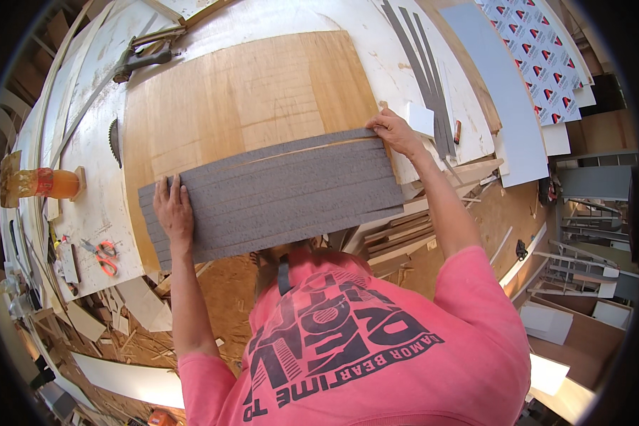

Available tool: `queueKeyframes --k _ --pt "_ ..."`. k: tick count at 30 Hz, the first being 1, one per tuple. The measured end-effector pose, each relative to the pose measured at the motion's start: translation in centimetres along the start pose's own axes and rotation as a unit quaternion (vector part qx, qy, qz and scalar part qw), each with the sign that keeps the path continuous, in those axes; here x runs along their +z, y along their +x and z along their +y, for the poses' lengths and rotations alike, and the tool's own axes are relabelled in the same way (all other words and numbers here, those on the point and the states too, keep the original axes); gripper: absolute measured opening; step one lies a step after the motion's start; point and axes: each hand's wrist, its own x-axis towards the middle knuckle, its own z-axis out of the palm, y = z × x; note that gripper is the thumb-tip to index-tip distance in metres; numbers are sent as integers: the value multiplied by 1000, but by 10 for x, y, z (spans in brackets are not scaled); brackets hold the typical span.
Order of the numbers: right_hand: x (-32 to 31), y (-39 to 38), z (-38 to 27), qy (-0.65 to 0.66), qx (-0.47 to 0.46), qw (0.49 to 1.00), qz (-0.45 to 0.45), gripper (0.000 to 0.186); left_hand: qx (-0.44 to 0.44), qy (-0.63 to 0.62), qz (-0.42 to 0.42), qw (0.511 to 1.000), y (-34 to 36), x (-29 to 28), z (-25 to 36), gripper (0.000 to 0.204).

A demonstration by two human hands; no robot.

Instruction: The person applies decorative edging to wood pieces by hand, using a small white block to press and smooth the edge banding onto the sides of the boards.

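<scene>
Long grey strips (291,195) lie side by side across the near part of a plywood board (263,85). Between the farthest strip (263,156) and its neighbour, a thin line of bare wood shows toward the right. My left hand (174,213) rests flat on the strips at their left end, fingers stretched out and slightly apart. At the right edge of the board, my right hand (397,133) pinches the end of the farthest strip between thumb and fingers.
Loose grey strips (426,78) lie at the far right of the white table. A power tool (145,60), a saw blade (115,142), a jar of amber liquid (53,183) and orange-handled scissors (105,257) sit on the left. Wood offcuts (405,238) are stacked below the table's near edge.
</scene>
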Motion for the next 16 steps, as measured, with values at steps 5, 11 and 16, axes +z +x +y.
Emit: queueKeyframes --k 5,11,16 --pt "7 -6 0 -48 -35 998 34 14 -10 9 4 1000 -2 1 0 32" --pt "25 -19 -20 -190 -52 971 138 13 -23 -1 7 1000 -2 -1 4 30" --pt "41 -25 -20 -222 -36 953 205 14 -16 -5 7 1000 -2 0 3 32"
